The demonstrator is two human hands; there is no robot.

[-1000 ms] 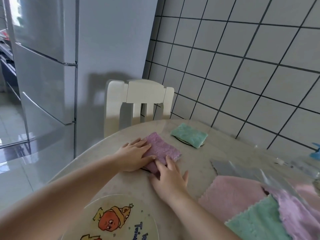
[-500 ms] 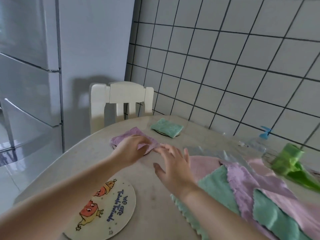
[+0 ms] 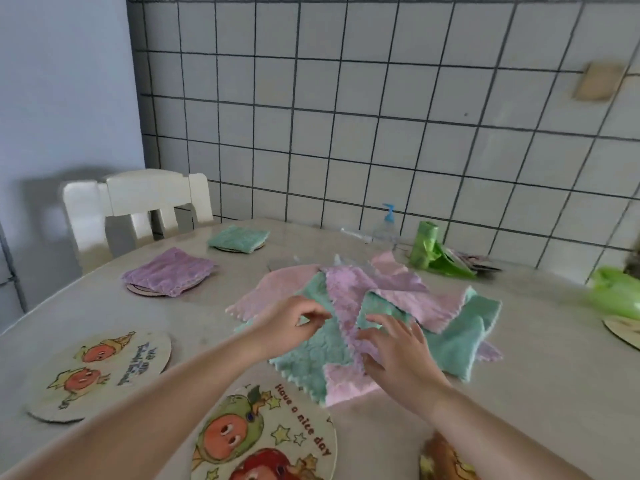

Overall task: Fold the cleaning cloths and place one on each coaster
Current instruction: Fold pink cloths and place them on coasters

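A pile of unfolded cloths (image 3: 384, 306) in pink, purple and teal lies mid-table. My left hand (image 3: 294, 323) hovers over its near left part with fingers loosely curled, holding nothing that I can see. My right hand (image 3: 394, 344) rests on the pile with fingers spread, touching a purple cloth. A folded purple cloth (image 3: 169, 271) sits on a round coaster (image 3: 138, 291) at the left. A folded teal cloth (image 3: 239, 238) covers another coaster further back. Two bare cartoon coasters lie near me, one at the left (image 3: 100, 372) and one in front (image 3: 266, 441).
A white chair (image 3: 138, 206) stands behind the table's far left edge. By the tiled wall are a pump bottle (image 3: 386, 226), a green bag roll (image 3: 427, 251) and a green bag (image 3: 616, 296). Another coaster (image 3: 623, 332) shows at the right edge.
Both hands left the folded purple cloth on its coaster and moved right to the pile of unfolded cloths. The view swung right with them.
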